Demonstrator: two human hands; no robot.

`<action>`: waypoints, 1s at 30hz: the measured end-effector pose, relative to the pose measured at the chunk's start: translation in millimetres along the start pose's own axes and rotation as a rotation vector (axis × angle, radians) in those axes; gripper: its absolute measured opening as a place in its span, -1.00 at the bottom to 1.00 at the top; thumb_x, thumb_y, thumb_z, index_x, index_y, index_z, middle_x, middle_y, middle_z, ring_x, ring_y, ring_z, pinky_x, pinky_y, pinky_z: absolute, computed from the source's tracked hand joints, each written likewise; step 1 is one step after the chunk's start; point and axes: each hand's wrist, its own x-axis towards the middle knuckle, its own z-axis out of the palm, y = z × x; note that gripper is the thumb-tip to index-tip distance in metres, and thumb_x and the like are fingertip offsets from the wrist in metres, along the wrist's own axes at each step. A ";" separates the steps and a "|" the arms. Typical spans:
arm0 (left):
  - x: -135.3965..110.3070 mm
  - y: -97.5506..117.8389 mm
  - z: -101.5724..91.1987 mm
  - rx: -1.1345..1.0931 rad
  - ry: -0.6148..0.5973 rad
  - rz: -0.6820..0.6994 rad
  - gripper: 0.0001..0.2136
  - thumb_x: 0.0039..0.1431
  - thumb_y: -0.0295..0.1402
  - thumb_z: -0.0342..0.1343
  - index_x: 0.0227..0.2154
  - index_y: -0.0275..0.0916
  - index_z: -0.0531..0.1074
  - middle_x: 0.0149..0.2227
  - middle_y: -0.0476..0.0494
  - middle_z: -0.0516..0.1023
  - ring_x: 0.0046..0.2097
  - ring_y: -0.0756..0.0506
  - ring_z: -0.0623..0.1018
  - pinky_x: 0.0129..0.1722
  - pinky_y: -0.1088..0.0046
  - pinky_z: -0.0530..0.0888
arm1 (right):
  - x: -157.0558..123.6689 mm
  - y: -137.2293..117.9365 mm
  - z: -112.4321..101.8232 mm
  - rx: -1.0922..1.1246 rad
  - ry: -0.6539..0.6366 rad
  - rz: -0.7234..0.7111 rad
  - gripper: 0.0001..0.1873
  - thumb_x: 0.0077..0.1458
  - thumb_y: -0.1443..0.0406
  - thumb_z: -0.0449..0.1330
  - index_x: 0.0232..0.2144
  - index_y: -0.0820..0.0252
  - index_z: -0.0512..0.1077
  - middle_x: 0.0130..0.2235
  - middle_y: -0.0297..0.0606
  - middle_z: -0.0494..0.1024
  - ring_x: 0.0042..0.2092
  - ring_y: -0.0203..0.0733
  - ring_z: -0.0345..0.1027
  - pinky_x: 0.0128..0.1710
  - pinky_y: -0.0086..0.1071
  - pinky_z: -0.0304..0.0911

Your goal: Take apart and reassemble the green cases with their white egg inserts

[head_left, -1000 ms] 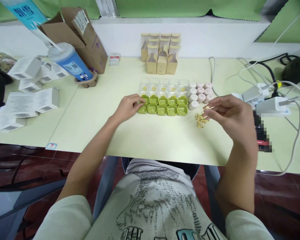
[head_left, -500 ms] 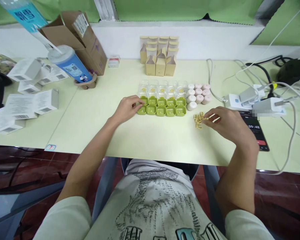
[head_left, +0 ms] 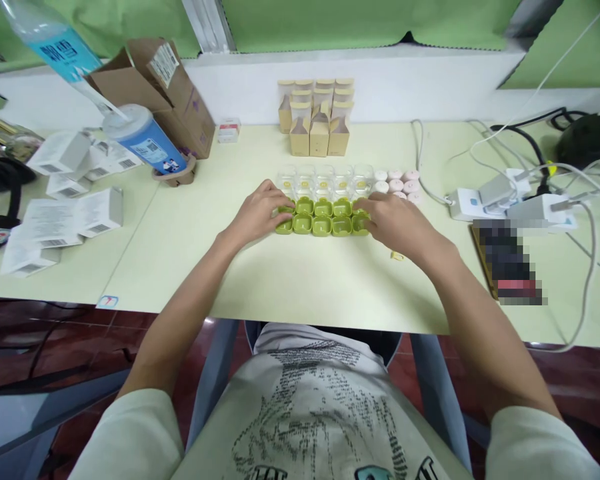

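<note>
OK, both hands sit centre frame on the block of green cases (head_left: 323,217) on the surface (head_left: 300,280): left hand (head_left: 257,215) covers its left end, right hand (head_left: 396,225) its right end. The fingers (head_left: 279,202) of each are curled down and touching the cases; can't tell whether either actually pinches anything. Clear lids (head_left: 325,177) line up just behind the block, pale round caps (head_left: 399,177) are at its upper right, and one small yellow piece (head_left: 397,255) lies just below the right hand.
</note>
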 end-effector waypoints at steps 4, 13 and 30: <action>-3.4 0.8 0.1 -0.026 -0.030 -0.014 -0.70 0.47 -0.19 0.25 0.07 -0.20 0.76 -0.02 -0.25 0.80 0.16 -0.37 0.57 0.13 0.00 0.60 | 10.9 -4.7 -2.9 -0.048 -0.057 0.024 -0.38 0.46 0.51 0.07 0.44 0.18 0.54 0.18 0.09 0.69 -0.08 0.09 0.64 -0.25 -0.24 0.25; -14.6 -7.8 4.1 -0.037 0.019 -0.075 -0.74 0.47 -0.21 0.26 0.06 -0.15 0.76 0.02 -0.20 0.80 0.20 -0.35 0.58 0.21 0.00 0.58 | -70.7 48.7 3.6 0.096 0.249 0.106 -0.63 0.41 0.28 0.23 0.17 0.17 0.67 0.02 0.02 0.73 -0.22 0.09 0.61 -0.18 -0.08 0.43; 6.7 -7.8 16.1 0.009 -0.076 0.095 -0.55 0.42 -0.53 0.04 0.09 -0.09 0.79 -0.07 -0.17 0.79 0.05 -0.24 0.69 0.15 0.15 0.60 | 24.5 -0.8 5.5 -0.154 -0.198 -0.051 -0.28 0.33 0.64 0.01 0.36 0.20 0.62 0.09 0.08 0.71 -0.09 0.06 0.59 -0.30 -0.23 0.04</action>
